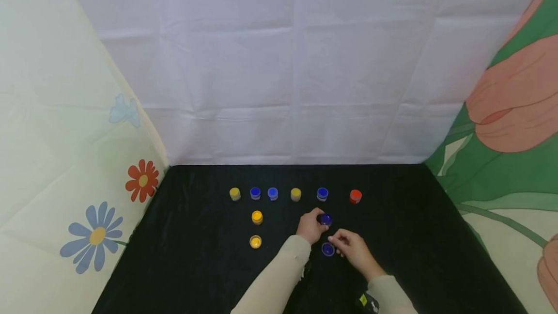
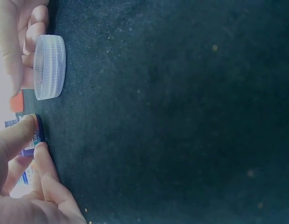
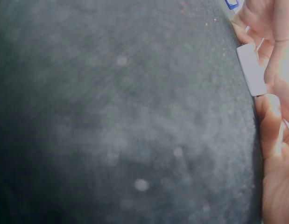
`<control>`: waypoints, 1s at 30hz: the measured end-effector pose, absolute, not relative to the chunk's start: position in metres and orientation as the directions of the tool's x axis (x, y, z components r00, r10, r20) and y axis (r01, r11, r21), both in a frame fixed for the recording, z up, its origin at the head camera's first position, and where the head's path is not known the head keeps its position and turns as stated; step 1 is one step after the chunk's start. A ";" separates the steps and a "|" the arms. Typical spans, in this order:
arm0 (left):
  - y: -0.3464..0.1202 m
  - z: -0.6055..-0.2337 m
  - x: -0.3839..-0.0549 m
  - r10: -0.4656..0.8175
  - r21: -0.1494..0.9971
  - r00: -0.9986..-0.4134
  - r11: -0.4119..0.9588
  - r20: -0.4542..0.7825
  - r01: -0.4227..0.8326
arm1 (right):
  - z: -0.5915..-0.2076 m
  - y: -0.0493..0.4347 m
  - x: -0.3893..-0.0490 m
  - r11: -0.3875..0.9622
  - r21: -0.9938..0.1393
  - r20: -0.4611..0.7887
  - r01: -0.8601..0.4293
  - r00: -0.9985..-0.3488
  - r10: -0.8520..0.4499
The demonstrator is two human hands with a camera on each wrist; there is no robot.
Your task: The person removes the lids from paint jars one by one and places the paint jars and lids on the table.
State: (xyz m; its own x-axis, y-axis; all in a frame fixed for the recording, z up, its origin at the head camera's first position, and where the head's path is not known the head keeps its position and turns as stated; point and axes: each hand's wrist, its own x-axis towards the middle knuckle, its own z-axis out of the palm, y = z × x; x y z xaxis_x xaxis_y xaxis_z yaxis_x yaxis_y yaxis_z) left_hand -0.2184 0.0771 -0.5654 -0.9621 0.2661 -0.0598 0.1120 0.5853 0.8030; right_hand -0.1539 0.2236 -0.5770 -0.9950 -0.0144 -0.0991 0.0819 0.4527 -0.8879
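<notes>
My left hand [image 1: 310, 227] pinches a small paint jar [image 1: 325, 219], dark purple at the top, between thumb and fingers. In the left wrist view this jar [image 2: 31, 140] has a printed label and stands at the cloth. Just nearer to me lies a clear, ridged round lid [image 2: 50, 67] with purple on its inner face, flat on the black cloth. My right hand [image 1: 354, 250] is beside that lid [image 1: 328, 249], its fingers bent loosely at the rim; no firm grip on it shows. Fingertips partly overlap the lid in the right wrist view.
Along the back runs a row of small jars: yellow [image 1: 235, 194], blue [image 1: 255, 194], lighter blue [image 1: 272, 194], yellow [image 1: 296, 195], blue [image 1: 322, 194] and red [image 1: 355, 196]. Left of my hands sit a yellow-orange jar [image 1: 257, 217] and a round yellow-filled lid [image 1: 255, 242]. Hanging cloths enclose the table.
</notes>
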 end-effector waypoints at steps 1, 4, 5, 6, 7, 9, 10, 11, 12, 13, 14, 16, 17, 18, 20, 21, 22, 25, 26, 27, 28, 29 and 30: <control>0.077 -0.566 -0.218 0.265 0.803 -0.963 0.584 -0.054 0.116 | -0.577 0.223 -0.154 0.451 -0.888 -0.098 0.084 -0.995 -0.008; 0.078 -0.567 -0.219 0.265 0.808 -0.963 0.576 -0.044 0.122 | -0.575 0.223 -0.154 0.455 -0.886 -0.097 0.087 -0.995 0.002; 0.078 -0.568 -0.219 0.267 0.810 -0.963 0.573 -0.042 0.123 | -0.575 0.223 -0.154 0.457 -0.885 -0.097 0.088 -0.995 0.005; 0.078 -0.568 -0.219 0.269 0.812 -0.962 0.570 -0.040 0.125 | -0.575 0.223 -0.154 0.458 -0.884 -0.099 0.091 -0.995 0.007; 0.078 -0.569 -0.220 0.268 0.816 -0.962 0.565 -0.040 0.124 | -0.575 0.223 -0.154 0.459 -0.884 -0.101 0.094 -0.995 0.010; 0.077 -0.570 -0.220 0.266 0.818 -0.963 0.561 -0.036 0.124 | -0.575 0.223 -0.155 0.456 -0.884 -0.104 0.099 -0.994 0.015; 0.077 -0.571 -0.220 0.263 0.818 -0.964 0.561 -0.030 0.128 | -0.575 0.223 -0.155 0.455 -0.885 -0.105 0.101 -0.994 0.017; 0.077 -0.572 -0.220 0.258 0.818 -0.966 0.560 -0.026 0.127 | -0.575 0.223 -0.155 0.454 -0.885 -0.106 0.101 -0.994 0.016; 0.076 -0.573 -0.220 0.252 0.819 -0.968 0.559 -0.022 0.127 | -0.575 0.223 -0.155 0.451 -0.887 -0.108 0.102 -0.994 0.013; 0.076 -0.575 -0.219 0.247 0.820 -0.969 0.557 -0.011 0.132 | -0.575 0.224 -0.154 0.445 -0.890 -0.107 0.098 -0.994 0.005; 0.075 -0.576 -0.218 0.241 0.820 -0.971 0.555 -0.001 0.137 | -0.575 0.225 -0.154 0.432 -0.897 -0.107 0.095 -0.994 -0.003; 0.075 -0.580 -0.215 0.228 0.817 -0.974 0.558 0.019 0.147 | -0.575 0.228 -0.153 0.402 -0.912 -0.100 0.080 -0.995 -0.029; 0.075 -0.582 -0.213 0.222 0.817 -0.975 0.557 0.026 0.148 | -0.575 0.230 -0.153 0.384 -0.921 -0.095 0.071 -0.995 -0.044; 0.074 -0.582 -0.212 0.218 0.817 -0.975 0.557 0.033 0.152 | -0.574 0.233 -0.152 0.367 -0.928 -0.090 0.062 -0.994 -0.057; 0.074 -0.582 -0.208 0.211 0.818 -0.976 0.553 0.048 0.160 | -0.573 0.237 -0.152 0.344 -0.938 -0.081 0.050 -0.994 -0.077; 0.073 -0.580 -0.206 0.213 0.819 -0.976 0.551 0.050 0.162 | -0.572 0.240 -0.152 0.343 -0.938 -0.080 0.048 -0.993 -0.081; 0.073 -0.577 -0.203 0.215 0.820 -0.975 0.547 0.055 0.167 | -0.571 0.242 -0.152 0.344 -0.938 -0.083 0.052 -0.994 -0.076; 0.074 -0.569 -0.197 0.223 0.822 -0.972 0.538 0.073 0.185 | -0.568 0.246 -0.153 0.370 -0.926 -0.098 0.079 -0.995 -0.030; 0.075 -0.568 -0.195 0.219 0.822 -0.972 0.537 0.083 0.191 | -0.567 0.248 -0.154 0.382 -0.920 -0.100 0.090 -0.995 -0.007; 0.076 -0.566 -0.193 0.215 0.823 -0.972 0.531 0.100 0.202 | -0.566 0.250 -0.155 0.395 -0.913 -0.103 0.102 -0.995 0.018; 0.078 -0.565 -0.192 0.208 0.824 -0.971 0.524 0.119 0.214 | -0.565 0.251 -0.156 0.404 -0.908 -0.100 0.109 -0.994 0.044; 0.080 -0.562 -0.191 0.200 0.827 -0.971 0.516 0.135 0.221 | -0.564 0.253 -0.157 0.414 -0.903 -0.092 0.111 -0.994 0.065; 0.082 -0.559 -0.189 0.195 0.832 -0.967 0.501 0.161 0.240 | -0.563 0.256 -0.159 0.423 -0.900 -0.084 0.111 -0.993 0.081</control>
State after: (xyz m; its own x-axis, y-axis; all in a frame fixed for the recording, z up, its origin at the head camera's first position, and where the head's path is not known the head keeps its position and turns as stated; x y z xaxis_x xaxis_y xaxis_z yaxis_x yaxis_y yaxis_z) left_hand -0.1892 0.0824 -0.5593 -0.9674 0.1950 0.1614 0.2397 0.5005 0.8319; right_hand -0.1586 0.2558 -0.5631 -0.9931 0.0808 -0.0844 0.1108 0.4225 -0.8995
